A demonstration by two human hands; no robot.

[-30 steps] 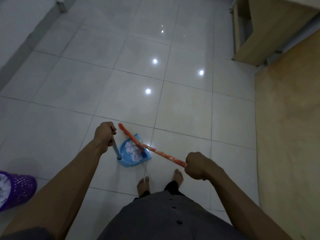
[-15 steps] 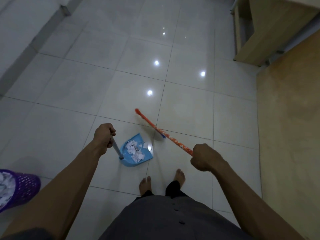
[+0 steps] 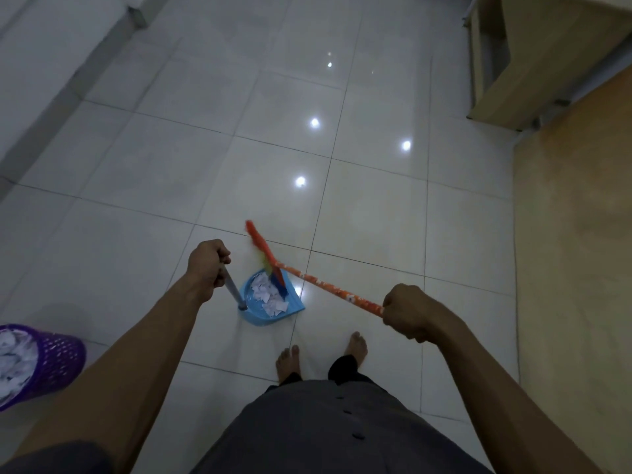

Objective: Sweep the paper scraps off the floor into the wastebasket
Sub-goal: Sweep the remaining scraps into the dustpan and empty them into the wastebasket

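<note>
While the paper scraps (image 3: 268, 295) sit heaped in the dustpan (image 3: 294, 307), tilting it en route to the wastebasket (image 3: 58, 354), left of the dustpan, would spill them; left hand (image 3: 207, 265) fingers wrap its handle (image 3: 232, 290), right hand (image 3: 408, 311) fingers the broom (image 3: 328, 287).

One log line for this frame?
left hand grips dustpan handle | right hand grips broom | scraps in dustpan | wastebasket at person's left
</note>
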